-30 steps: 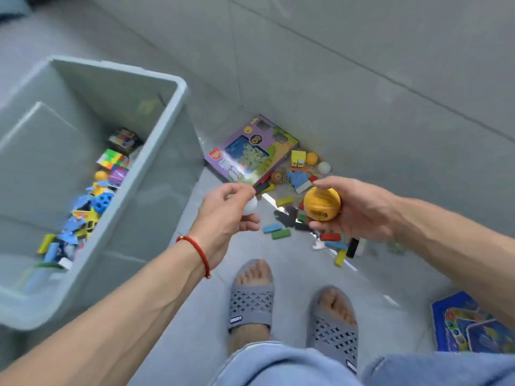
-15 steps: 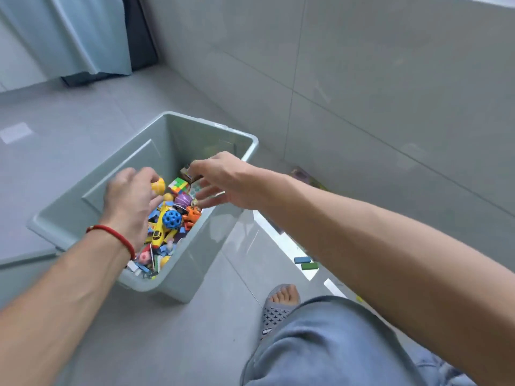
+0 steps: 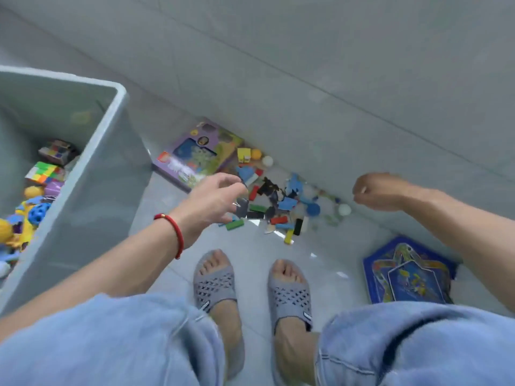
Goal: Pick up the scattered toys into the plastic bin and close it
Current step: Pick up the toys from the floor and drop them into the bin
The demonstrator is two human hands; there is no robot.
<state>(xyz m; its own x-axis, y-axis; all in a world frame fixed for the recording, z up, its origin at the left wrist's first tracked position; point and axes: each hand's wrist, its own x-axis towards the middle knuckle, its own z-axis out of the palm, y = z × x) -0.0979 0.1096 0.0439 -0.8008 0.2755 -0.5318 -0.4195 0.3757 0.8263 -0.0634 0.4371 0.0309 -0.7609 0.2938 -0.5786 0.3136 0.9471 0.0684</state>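
The grey plastic bin (image 3: 94,174) stands open at the left, with several toys inside, among them a blue holed ball (image 3: 39,211) and a colourful cube (image 3: 44,172). A pile of small coloured blocks (image 3: 274,207) lies on the floor by the wall. My left hand (image 3: 214,201), with a red cord on its wrist, hovers over the left end of that pile, fingers loosely spread and empty. My right hand (image 3: 376,192) hangs above the pile's right end, fingers curled under, nothing seen in it. A purple toy box (image 3: 192,157) lies beside the bin.
A blue puzzle board (image 3: 407,271) lies on the floor at the right. A white ball (image 3: 344,209), another white ball (image 3: 268,161) and an orange ball (image 3: 256,154) sit near the wall. My two feet in grey slippers (image 3: 214,282) stand just in front of the pile.
Both hands left the bin, where they dropped the yellow ball and the white ball, and swung back right over the floor pile. They are empty now.
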